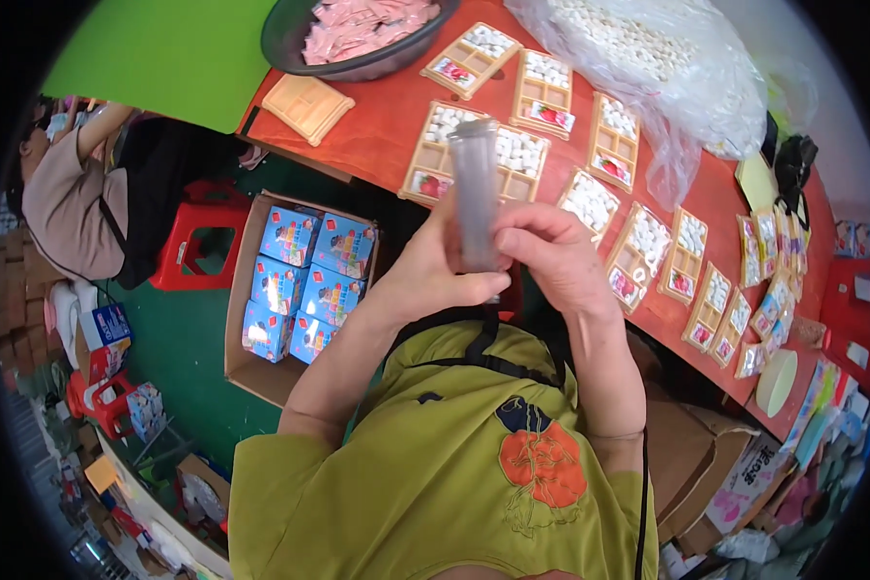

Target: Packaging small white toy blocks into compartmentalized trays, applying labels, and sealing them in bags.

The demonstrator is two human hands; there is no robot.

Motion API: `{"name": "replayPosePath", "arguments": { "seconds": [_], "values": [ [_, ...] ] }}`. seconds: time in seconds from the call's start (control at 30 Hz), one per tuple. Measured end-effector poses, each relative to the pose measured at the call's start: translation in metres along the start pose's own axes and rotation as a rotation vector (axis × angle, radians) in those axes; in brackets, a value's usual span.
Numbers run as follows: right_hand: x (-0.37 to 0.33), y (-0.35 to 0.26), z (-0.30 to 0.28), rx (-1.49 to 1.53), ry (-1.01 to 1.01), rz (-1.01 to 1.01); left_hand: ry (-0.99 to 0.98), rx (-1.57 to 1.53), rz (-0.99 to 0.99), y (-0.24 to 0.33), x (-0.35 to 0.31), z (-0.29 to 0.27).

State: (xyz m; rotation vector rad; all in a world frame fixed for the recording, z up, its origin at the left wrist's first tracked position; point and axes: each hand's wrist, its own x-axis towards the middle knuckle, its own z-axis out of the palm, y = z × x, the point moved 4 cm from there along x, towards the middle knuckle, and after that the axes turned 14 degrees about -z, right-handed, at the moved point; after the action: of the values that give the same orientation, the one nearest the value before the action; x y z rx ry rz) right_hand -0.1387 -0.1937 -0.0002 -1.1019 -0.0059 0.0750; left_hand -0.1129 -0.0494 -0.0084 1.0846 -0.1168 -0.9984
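Observation:
In front of my chest, my left hand (pixel 430 266) wraps round a long, greyish see-through plastic tube (pixel 474 179), blurred by motion and standing nearly upright. The fingers of my right hand (pixel 563 259) are bent in a pinch at the tube's lower right side; whether they grip the tube or something small is hidden. Just beyond the tube, on the red table (pixel 372 116), lie tan compartment trays (pixel 423 145) with white pieces and strawberry picture cards in them. More filled trays (pixel 638 251) run along the table to the right.
A dark basin (pixel 290 43) of pink packets and a tan tray stack (pixel 306 106) stand at the far left. A clear bag (pixel 667 58) of white pieces lies at the back. Below left, a carton (pixel 246 372) holds blue boxes. A person (pixel 77 208) sits beside a red stool (pixel 198 237).

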Motion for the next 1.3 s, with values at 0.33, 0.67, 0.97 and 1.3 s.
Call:
{"name": "replayPosePath", "arguments": {
  "seconds": [0.33, 0.67, 0.97, 1.3],
  "values": [
    [-0.067, -0.031, -0.057, -0.036, 0.229, -0.085, -0.232, 0.114, -0.137, -0.027, 0.05, 0.067],
    [-0.109, -0.05, -0.085, -0.05, 0.332, -0.144, -0.288, 0.199, -0.205, -0.044, 0.068, 0.118],
    [-0.155, -0.078, -0.142, -0.248, 0.733, -0.362, -0.203, 0.225, -0.186, -0.057, 0.095, 0.156],
    [-0.158, -0.076, -0.243, -0.941, 1.074, -0.312, -0.196, 0.202, -0.233, -0.079, 0.133, 0.2]
  ]
}}
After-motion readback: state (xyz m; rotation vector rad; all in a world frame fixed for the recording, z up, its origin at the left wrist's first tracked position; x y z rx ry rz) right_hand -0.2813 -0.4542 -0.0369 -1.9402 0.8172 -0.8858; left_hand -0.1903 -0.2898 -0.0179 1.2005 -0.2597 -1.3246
